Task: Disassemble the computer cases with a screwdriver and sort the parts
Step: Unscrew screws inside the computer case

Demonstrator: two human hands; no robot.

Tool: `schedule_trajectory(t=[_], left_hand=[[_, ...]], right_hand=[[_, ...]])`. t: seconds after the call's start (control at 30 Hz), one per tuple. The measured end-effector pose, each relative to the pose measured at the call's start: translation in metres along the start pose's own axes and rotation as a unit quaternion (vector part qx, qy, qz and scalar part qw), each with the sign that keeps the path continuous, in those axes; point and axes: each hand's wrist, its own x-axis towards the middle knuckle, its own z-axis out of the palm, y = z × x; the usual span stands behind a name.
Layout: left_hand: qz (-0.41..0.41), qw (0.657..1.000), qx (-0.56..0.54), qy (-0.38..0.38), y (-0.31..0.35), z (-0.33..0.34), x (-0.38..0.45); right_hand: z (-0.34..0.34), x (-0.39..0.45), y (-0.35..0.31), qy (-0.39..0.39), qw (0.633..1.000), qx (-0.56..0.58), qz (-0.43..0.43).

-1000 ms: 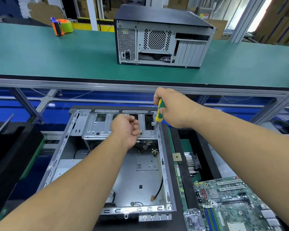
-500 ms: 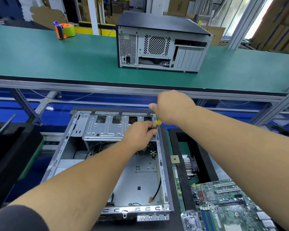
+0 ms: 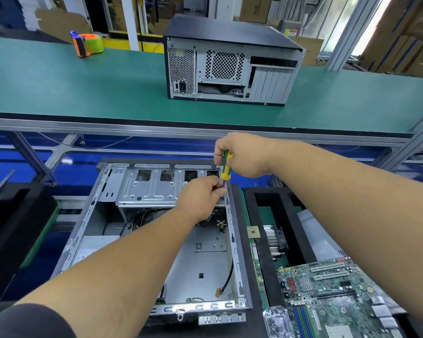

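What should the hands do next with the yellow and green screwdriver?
Probably turn it to loosen a screw. The right hand grips the screwdriver upright over the far right corner of the open computer case, and the left hand pinches its shaft near the tip, steadying it. The screw itself is hidden.

Both hands curled, right hand (image 3: 244, 154) above left hand (image 3: 200, 198)

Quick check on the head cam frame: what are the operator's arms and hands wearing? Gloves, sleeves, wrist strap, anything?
Both hands are bare: no gloves on the left hand or the right hand, and no rings, watch or wrist strap visible. Both forearms are uncovered to the frame edge. The only clothing in view is a dark sleeve edge on the upper left arm, bottom-left corner. No cables or markings on either arm.
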Motion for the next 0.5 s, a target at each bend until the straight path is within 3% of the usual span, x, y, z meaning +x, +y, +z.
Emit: schedule_trajectory(t=[0.2,0.4,0.5], left_hand=[[-0.034,0.999,0.010,0.009,0.002,0.003,0.001],[-0.008,0.999,-0.021,-0.026,-0.003,0.001,0.004],[-0.043,0.999,-0.011,-0.006,-0.001,0.004,0.007]], right_hand=[[0.019,0.004,-0.002,0.131,0.988,-0.033,0.074],[0.028,0.008,-0.002,0.163,0.985,0.013,0.056],[0.032,0.010,-0.008,0.181,0.982,0.002,0.047]])
